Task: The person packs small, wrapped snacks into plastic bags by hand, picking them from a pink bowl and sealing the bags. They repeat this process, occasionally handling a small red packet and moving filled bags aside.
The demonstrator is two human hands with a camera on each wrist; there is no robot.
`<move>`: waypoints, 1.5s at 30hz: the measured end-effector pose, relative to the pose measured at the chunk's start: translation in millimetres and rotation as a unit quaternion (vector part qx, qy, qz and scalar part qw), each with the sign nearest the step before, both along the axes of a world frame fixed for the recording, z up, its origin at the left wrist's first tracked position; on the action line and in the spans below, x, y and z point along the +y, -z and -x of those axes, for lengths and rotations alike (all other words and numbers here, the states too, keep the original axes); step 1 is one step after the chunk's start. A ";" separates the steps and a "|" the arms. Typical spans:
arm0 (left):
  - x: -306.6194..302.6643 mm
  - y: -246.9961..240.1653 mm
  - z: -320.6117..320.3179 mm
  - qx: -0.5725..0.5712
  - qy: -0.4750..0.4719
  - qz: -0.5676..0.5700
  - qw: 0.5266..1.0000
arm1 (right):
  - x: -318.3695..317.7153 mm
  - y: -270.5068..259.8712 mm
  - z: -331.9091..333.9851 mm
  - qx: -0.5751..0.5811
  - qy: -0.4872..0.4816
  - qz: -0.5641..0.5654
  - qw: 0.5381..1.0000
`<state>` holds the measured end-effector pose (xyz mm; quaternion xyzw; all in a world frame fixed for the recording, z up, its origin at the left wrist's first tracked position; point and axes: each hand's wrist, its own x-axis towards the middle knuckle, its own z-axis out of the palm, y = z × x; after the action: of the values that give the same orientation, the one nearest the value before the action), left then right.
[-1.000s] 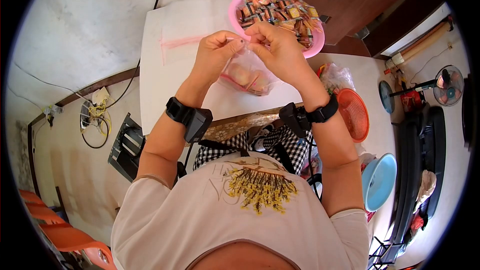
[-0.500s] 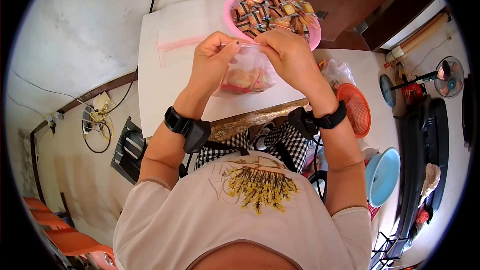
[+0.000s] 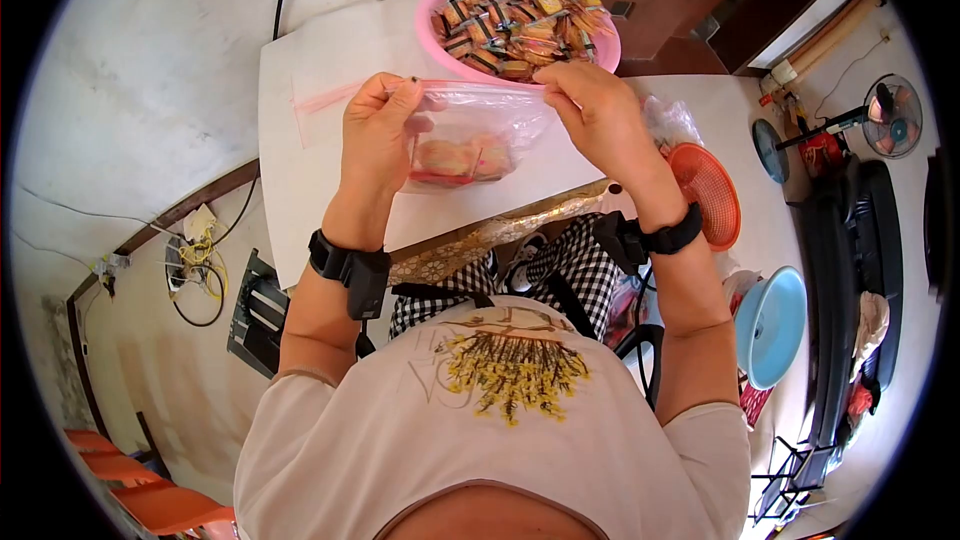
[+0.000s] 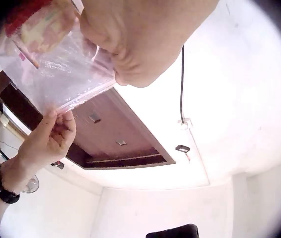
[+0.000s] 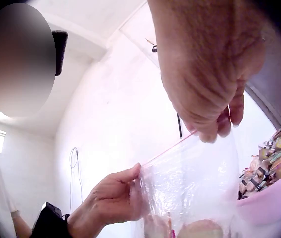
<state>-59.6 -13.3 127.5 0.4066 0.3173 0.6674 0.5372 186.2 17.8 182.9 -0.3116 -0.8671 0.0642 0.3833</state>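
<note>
A clear plastic bag (image 3: 470, 125) with a pink-edged top hangs between both hands, its top edge stretched straight. Round pale items in wrappers (image 3: 460, 158) lie in its lower part. The left hand (image 3: 378, 135) pinches the top left corner; the right hand (image 3: 600, 115) pinches the top right corner. In the left wrist view the left hand (image 4: 130, 37) is close to the camera and the right hand (image 4: 46, 144) grips the far corner. The right wrist view has the right hand (image 5: 215, 69) above and the left hand (image 5: 111, 198) lower left, the bag (image 5: 185, 183) between them.
A pink basin (image 3: 430, 35) full of small wrapped snacks stands at the back of the white table (image 3: 300, 180). Flat pink-edged bags (image 3: 312, 110) lie at the left. An orange basket (image 3: 708, 195), a blue basin (image 3: 772, 328) and a fan (image 3: 890, 115) are on the right.
The hands have moved apart, the left one leftward, and the bag's top edge is now pulled out long and straight. Seen from the head, the basin and table have shifted left.
</note>
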 end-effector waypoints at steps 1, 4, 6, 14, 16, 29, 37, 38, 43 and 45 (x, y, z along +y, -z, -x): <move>0.2 0.4 0.6 -0.004 0.002 0.000 1.000 | 2.4 3.7 -3.6 0.002 0.003 0.000 1.000; 0.4 1.1 2.0 -0.013 0.001 0.000 1.000 | 5.0 7.0 -11.7 -0.001 0.015 0.006 1.000; 0.4 1.5 2.5 -0.015 -0.004 0.000 1.000 | 4.7 8.3 -14.3 0.007 0.020 0.021 1.000; -6.6 -4.2 2.9 -0.033 -0.001 0.012 0.999 | -0.4 9.1 -17.8 0.139 -0.012 0.159 0.977; -8.5 -5.6 3.7 -0.040 0.002 0.013 0.999 | -2.4 1.7 -17.3 0.112 -0.007 0.138 0.984; 3.6 6.2 21.8 -0.018 0.007 0.038 0.999 | 14.0 41.0 5.0 0.419 -0.228 0.516 0.711; 16.6 -22.8 16.0 0.525 -0.353 -0.243 0.735 | 4.0 38.1 29.1 0.492 -0.189 0.520 0.672; 10.6 -40.1 7.3 0.562 -0.350 -0.293 0.690 | 1.7 38.0 30.7 0.493 -0.183 0.518 0.674; 7.1 -57.6 -35.9 0.618 -0.181 -0.328 0.691 | -9.4 29.7 39.4 0.469 -0.120 0.481 0.731; 24.3 -51.1 -34.8 0.602 -0.050 -0.286 0.744 | -6.9 38.9 34.8 0.461 -0.120 0.441 0.761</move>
<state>-24.8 11.0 178.6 0.8422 0.3888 0.3689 0.0587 151.3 10.9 144.0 -0.2723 -0.4920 0.6208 0.5462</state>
